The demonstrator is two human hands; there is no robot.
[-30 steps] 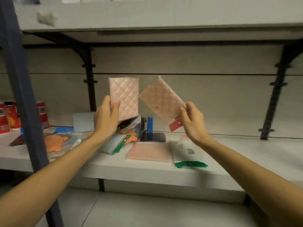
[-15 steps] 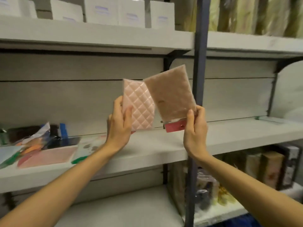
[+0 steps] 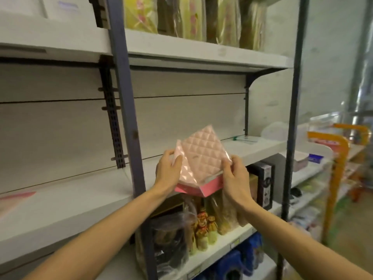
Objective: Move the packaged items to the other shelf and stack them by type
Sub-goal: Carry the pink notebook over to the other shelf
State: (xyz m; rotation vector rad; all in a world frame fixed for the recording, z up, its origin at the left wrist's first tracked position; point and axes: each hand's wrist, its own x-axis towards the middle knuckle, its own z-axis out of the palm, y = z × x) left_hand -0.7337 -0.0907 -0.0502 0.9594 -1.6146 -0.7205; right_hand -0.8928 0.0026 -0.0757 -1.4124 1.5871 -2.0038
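Note:
Two pink quilted packaged items (image 3: 201,158) with red card headers are held together, one overlapping the other, in front of the right-hand shelf board (image 3: 256,147). My left hand (image 3: 168,171) grips their left edge, thumb on the front. Their right lower corner is pinched by my right hand (image 3: 235,174). The stack is tilted, headers toward me, hovering over the front edge of that white shelf. A green-headed clear packet (image 3: 302,140) lies far back on the same shelf.
A blue-grey upright post (image 3: 129,118) separates the left shelf (image 3: 70,201) from the right one. A second post (image 3: 290,138) stands at the right. Bagged goods and small bottles (image 3: 203,225) fill the shelf below. Wrapped yellow packs sit on the top shelf.
The view has swung right from the cluttered shelf to the other bay. My hands brought the two pink packages together into one overlapping stack and lowered them toward the right shelf.

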